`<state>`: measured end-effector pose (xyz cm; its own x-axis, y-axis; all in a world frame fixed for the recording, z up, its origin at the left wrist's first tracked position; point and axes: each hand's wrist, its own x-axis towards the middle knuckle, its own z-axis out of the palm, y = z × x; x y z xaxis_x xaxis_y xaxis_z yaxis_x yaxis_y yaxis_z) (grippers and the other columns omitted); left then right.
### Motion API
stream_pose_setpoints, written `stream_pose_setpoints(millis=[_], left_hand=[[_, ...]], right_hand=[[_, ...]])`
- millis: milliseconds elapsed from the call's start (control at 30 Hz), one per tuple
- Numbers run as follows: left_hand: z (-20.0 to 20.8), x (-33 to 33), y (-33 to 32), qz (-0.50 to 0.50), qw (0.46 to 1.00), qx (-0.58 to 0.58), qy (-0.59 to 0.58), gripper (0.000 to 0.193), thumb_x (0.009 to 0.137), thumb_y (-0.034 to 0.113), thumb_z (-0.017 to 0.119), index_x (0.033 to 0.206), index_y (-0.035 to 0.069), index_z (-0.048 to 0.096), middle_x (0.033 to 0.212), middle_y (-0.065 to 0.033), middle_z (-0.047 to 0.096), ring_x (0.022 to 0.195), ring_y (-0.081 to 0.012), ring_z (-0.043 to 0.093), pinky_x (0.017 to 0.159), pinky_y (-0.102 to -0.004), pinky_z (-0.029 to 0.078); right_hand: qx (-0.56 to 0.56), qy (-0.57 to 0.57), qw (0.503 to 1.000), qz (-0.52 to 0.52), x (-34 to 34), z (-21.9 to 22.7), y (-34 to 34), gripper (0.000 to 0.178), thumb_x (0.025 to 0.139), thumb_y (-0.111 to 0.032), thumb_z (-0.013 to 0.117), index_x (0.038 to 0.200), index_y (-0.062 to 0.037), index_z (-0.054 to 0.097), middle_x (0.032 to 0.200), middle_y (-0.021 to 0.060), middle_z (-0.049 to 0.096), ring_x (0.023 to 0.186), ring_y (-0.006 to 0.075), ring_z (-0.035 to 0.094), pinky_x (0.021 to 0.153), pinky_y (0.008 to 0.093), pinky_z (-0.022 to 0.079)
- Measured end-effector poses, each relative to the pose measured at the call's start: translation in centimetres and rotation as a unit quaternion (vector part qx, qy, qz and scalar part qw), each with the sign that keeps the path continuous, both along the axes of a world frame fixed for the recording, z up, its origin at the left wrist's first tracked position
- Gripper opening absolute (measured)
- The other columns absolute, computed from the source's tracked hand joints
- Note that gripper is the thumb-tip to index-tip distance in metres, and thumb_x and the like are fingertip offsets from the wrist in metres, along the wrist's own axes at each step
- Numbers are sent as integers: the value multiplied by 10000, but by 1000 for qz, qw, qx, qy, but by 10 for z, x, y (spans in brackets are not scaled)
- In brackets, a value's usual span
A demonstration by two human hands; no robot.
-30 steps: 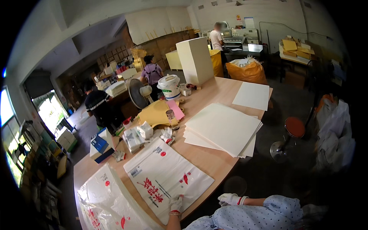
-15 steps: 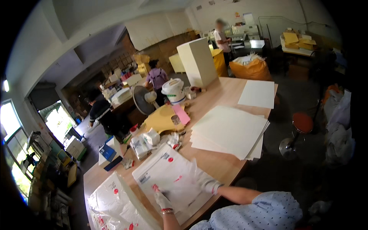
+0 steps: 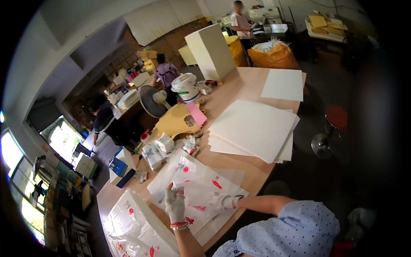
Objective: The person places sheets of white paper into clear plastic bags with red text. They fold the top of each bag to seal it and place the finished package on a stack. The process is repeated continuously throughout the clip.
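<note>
Both my hands wear white knit gloves, with bare fingertips showing on the left. My left hand [image 3: 174,204] is over the near edge of the stack of printed bags, fingers raised and apart. To its right, my right hand [image 3: 222,201] is at a translucent plastic bag [image 3: 199,195] with red print; its fingers are blurred and partly veiled by the film. The bag lies crumpled between my hands, over more flat white bags [image 3: 165,182]. Left of my left forearm stands a tall plastic-wrapped white stack [image 3: 139,225] with red marks.
Large white sheets [image 3: 252,128] lie fanned on the wooden table [image 3: 250,83], with another sheet [image 3: 282,85] farther off. Beyond the bags are tissue packs [image 3: 154,154], a blue-and-white box [image 3: 122,167], yellow paper [image 3: 173,122], a white bucket [image 3: 186,87] and a fan [image 3: 153,101]. Several people work behind.
My left hand has risen and moved away from the table's near edge. A bag's film now spreads between my hands, with its red print shifted. My right hand has moved slightly left. The view has tilted down.
</note>
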<state>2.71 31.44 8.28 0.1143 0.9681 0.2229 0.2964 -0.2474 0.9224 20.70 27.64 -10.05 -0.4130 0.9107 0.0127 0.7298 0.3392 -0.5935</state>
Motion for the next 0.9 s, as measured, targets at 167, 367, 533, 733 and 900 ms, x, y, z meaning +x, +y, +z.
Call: stream_pose_setpoints(millis=[167, 367, 533, 733, 900], left_hand=[[-43, -8, -20, 117, 965, 193, 137, 524, 745, -30, 588, 1244, -17, 427, 1068, -158, 591, 848, -205, 589, 777, -310, 472], [-19, 7, -76, 174, 959, 223, -6, 507, 727, -69, 593, 1216, -7, 474, 1074, -153, 574, 950, -226, 571, 838, -336, 465], [-43, 39, -98, 29, 980, 197, 22, 369, 722, -74, 612, 1079, 6, 559, 947, -104, 628, 859, -209, 610, 785, -314, 486], [-98, 141, -103, -235, 960, -151, -34, 219, 836, 72, 598, 1049, 28, 568, 970, -91, 633, 886, -193, 621, 833, -307, 483], [-147, 193, -73, -216, 695, -542, -421, 311, 858, 154, 577, 1139, 42, 506, 1038, -107, 603, 957, -189, 588, 835, -347, 482]], right_hand=[[237, 94, 967, -27, 176, -5, -31, 259, 753, -209, 572, 963, -60, 600, 911, 150, 600, 889, 292, 586, 791, 386, 457], [64, -111, 956, -263, 326, 11, -43, 901, 603, -512, 744, 1290, -41, 401, 1154, 189, 557, 1074, 352, 525, 910, 399, 416], [-38, 58, 970, -234, 362, -2, -10, 861, 688, -452, 704, 1378, -124, 306, 1063, 126, 628, 1008, 281, 577, 836, 364, 452], [150, 42, 940, -303, 333, 3, -7, 213, 812, -258, 574, 932, -82, 567, 850, 153, 609, 778, 334, 591, 671, 399, 459], [289, -39, 949, -121, 212, 50, -81, 124, 795, -227, 552, 832, -112, 578, 702, 137, 567, 663, 325, 566, 579, 423, 443]])
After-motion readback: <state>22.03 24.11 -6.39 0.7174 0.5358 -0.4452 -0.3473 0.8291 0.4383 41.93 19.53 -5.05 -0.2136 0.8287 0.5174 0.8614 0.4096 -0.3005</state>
